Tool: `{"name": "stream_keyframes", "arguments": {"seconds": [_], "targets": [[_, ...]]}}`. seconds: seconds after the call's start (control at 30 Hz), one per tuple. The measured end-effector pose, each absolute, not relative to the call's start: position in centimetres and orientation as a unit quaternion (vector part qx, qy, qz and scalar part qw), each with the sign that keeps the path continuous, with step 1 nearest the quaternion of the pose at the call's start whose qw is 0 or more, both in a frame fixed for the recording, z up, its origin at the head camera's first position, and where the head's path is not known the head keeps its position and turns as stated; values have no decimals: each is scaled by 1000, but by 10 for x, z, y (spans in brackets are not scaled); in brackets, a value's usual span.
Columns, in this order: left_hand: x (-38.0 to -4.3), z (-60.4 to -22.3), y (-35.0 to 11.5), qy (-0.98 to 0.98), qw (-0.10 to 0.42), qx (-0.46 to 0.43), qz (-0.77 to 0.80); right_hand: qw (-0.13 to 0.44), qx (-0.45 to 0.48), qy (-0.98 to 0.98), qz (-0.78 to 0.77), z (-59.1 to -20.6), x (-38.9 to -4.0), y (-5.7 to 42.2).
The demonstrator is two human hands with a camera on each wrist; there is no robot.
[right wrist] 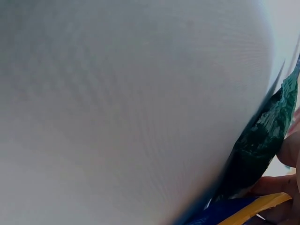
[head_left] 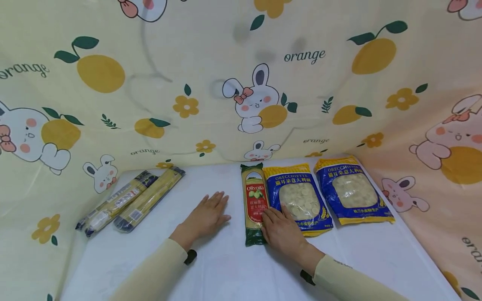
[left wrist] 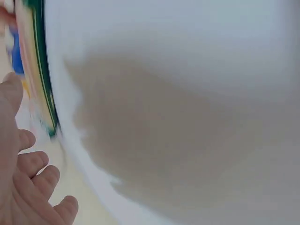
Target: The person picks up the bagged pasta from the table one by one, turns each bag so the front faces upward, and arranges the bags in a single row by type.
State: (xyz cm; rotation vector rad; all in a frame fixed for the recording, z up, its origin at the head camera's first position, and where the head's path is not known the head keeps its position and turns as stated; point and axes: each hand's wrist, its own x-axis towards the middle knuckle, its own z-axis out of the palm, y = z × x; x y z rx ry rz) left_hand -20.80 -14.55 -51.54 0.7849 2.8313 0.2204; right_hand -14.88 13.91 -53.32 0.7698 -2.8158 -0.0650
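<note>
A slim green-and-red packet of spaghetti (head_left: pixel 255 196) lies lengthwise on the white table. My right hand (head_left: pixel 284 234) rests over its lower right edge, with fingers on the packet and one finger reaching onto the neighbouring blue orecchiette bag (head_left: pixel 299 200). In the right wrist view, fingertips (right wrist: pixel 288 152) touch the packet's dark green end (right wrist: pixel 255 145). My left hand (head_left: pixel 207 215) is spread low over the table, left of the spaghetti packet and apart from it. Its fingers (left wrist: pixel 44 180) hold nothing in the left wrist view, and its shadow falls on the tabletop.
A second blue-and-yellow orecchiette bag (head_left: pixel 355 190) lies at the right, near the table edge. At the left are two long clear packs of pasta, one (head_left: pixel 116 202) beside the other (head_left: pixel 150 198). A printed cloth (head_left: pixel 211 54) with rabbits and oranges hangs behind the table.
</note>
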Motion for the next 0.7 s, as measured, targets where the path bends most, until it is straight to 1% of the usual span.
{"name": "stream_keyframes", "arguments": {"seconds": [0.1, 0.17, 0.27, 0.33, 0.4, 0.57, 0.7], "targets": [[-212, -504, -179, 964, 86, 241, 76, 123, 263, -956, -24, -534, -148, 139], [-215, -499, -204, 968, 65, 230, 77, 130, 264, -955, -23, -534, -147, 139], [-220, -494, -241, 974, 12, 214, 72, 130, 265, -955, -23, -534, -147, 139], [-225, -491, -264, 977, -5, 201, 65, 130, 265, -955, -21, -534, -147, 140], [-229, -489, -285, 981, -10, 186, 57, 125, 263, -956, -23, -534, -148, 141], [-232, -493, -326, 988, 34, 141, 55, 114, 261, -958, -23, -535, -148, 141], [-230, -502, -342, 989, 69, 108, 68, 124, 267, -955, -22, -536, -149, 139]]}}
